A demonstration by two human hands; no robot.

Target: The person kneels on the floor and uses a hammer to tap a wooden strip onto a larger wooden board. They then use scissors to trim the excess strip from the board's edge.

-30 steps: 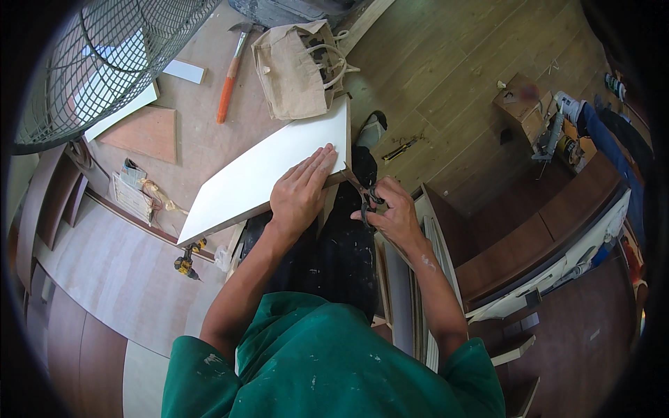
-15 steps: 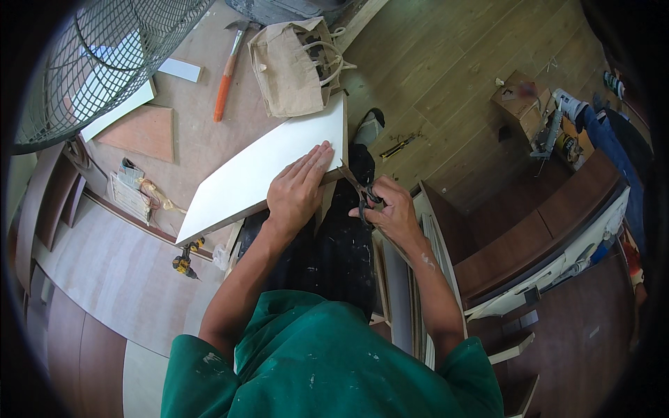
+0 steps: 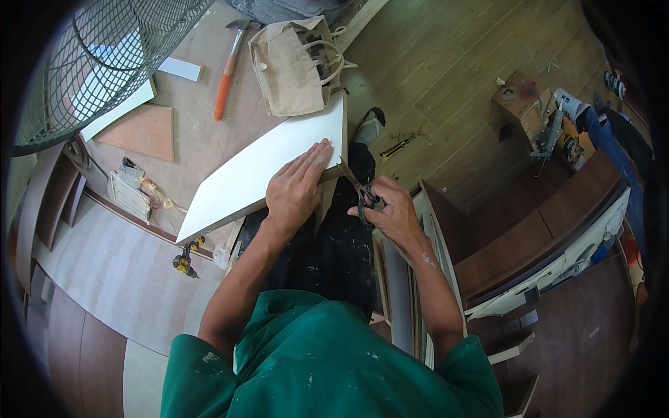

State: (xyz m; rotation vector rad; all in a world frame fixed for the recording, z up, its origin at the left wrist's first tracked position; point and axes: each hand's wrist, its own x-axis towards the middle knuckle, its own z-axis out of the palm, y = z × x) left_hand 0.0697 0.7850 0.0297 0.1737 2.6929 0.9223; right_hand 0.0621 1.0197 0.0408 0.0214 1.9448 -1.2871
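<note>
Item: white board [image 3: 261, 167], frame centre, propped across the knees for trimming. Left hand [image 3: 296, 188] lay flat on it, fingers spread, pinning it steady. Right hand [image 3: 390, 209] gripped scissors [image 3: 357, 191], blades at the board's near corner edge.

The flat white rectangular board [image 3: 268, 164] now sits slightly higher and further left in view than a second ago, with the left hand [image 3: 296, 191] spread closer to its right edge.
</note>
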